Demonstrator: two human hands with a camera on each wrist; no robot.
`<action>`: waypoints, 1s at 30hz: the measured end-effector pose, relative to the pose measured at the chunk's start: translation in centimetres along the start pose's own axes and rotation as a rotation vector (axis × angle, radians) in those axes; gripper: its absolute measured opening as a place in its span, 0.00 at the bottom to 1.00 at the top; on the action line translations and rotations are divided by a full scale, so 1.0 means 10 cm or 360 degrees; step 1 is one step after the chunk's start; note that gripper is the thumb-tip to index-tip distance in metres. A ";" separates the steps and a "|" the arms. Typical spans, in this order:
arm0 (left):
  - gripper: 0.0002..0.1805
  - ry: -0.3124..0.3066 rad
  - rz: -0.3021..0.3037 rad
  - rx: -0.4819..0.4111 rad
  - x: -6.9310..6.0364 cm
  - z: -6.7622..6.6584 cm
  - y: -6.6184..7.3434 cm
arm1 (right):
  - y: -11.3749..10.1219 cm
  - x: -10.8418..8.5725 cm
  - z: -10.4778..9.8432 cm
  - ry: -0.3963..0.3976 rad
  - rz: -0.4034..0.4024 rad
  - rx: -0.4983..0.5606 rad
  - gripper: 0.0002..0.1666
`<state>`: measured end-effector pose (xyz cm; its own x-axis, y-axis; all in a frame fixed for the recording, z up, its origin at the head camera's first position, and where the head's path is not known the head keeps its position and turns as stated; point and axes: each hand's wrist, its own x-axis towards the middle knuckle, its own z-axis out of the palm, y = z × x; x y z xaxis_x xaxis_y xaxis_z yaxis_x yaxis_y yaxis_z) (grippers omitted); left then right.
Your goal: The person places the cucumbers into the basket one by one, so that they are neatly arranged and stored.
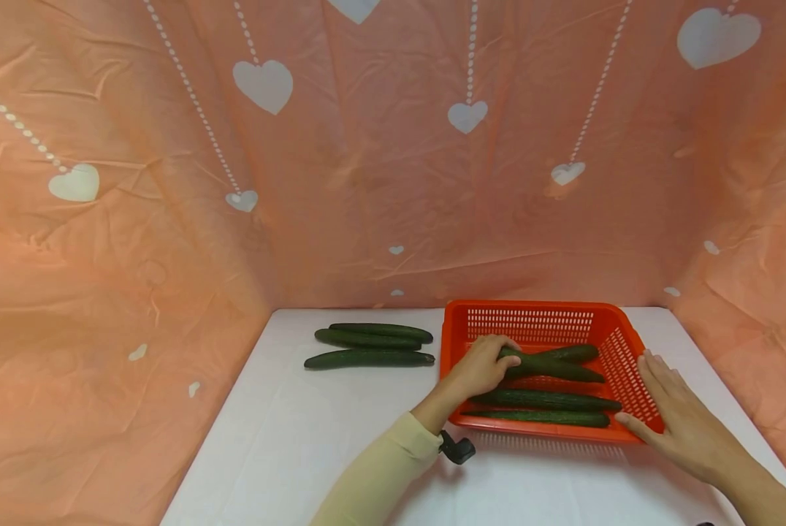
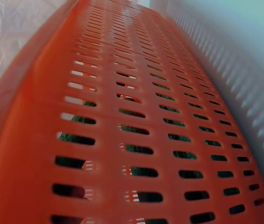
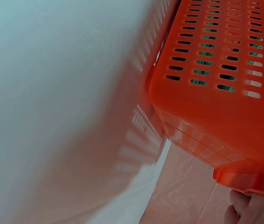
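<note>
My left hand reaches over the near left side of a red slotted plastic basket and grips one end of a dark green cucumber inside it. Behind that one, another cucumber lies partly covered. Two more cucumbers, one in front of the other, lie along the near wall. With its fingers straight, my right hand rests against the basket's right rim; in the right wrist view its fingertips show by the rim. Only the slotted wall fills the left wrist view, with the left hand hidden.
Left of the basket, three cucumbers lie side by side on the white tabletop. Pink cloth with white hearts hangs behind and on both sides. A black strap piece sits at my left wrist.
</note>
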<state>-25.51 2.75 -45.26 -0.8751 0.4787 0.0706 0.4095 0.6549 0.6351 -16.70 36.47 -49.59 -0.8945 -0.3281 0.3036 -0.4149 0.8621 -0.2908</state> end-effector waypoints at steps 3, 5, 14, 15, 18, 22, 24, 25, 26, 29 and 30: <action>0.15 -0.0018 -0.0012 0.0015 0.01 0.03 0.00 | 0.00 0.00 0.00 0.0008 -0.0014 -0.0009 0.64; 0.15 -0.0024 -0.0020 0.0025 0.02 0.05 -0.01 | -0.01 0.00 0.00 0.0014 -0.0022 -0.0012 0.63; 0.17 -0.0054 -0.0037 0.0062 0.07 0.07 -0.01 | -0.02 -0.01 0.01 0.0047 -0.0053 -0.0010 0.62; 0.17 -0.0053 -0.0034 0.0066 0.07 0.05 -0.02 | -0.02 -0.01 0.01 0.0049 -0.0056 -0.0010 0.62; 0.20 -0.0027 -0.0025 0.0048 0.06 -0.06 -0.06 | -0.02 0.00 0.00 0.0054 -0.0065 -0.0005 0.63; 0.20 0.0022 -0.0027 -0.0006 -0.01 -0.25 -0.17 | -0.02 0.01 0.00 0.0056 -0.0070 0.0004 0.63; 0.20 0.0046 -0.0037 -0.0041 -0.08 -0.35 -0.25 | -0.02 0.01 -0.01 0.0054 -0.0067 0.0010 0.63; 0.20 0.0062 -0.0041 -0.0055 -0.11 -0.40 -0.29 | -0.02 0.01 -0.01 0.0053 -0.0065 0.0012 0.63; 0.20 0.0082 -0.0036 -0.0074 -0.14 -0.45 -0.34 | -0.02 0.01 -0.01 0.0051 -0.0060 0.0015 0.63; 0.19 0.0154 -0.0008 -0.0116 -0.23 -0.60 -0.51 | -0.02 0.00 -0.01 0.0035 -0.0035 0.0017 0.63; 0.19 0.0180 0.0001 -0.0130 -0.26 -0.64 -0.58 | -0.02 0.00 -0.01 0.0033 -0.0033 0.0017 0.63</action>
<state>-27.27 -6.00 -44.17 -0.9003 0.4069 0.1542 0.3915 0.6027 0.6953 -16.61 36.31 -49.43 -0.8822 -0.3373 0.3285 -0.4349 0.8511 -0.2941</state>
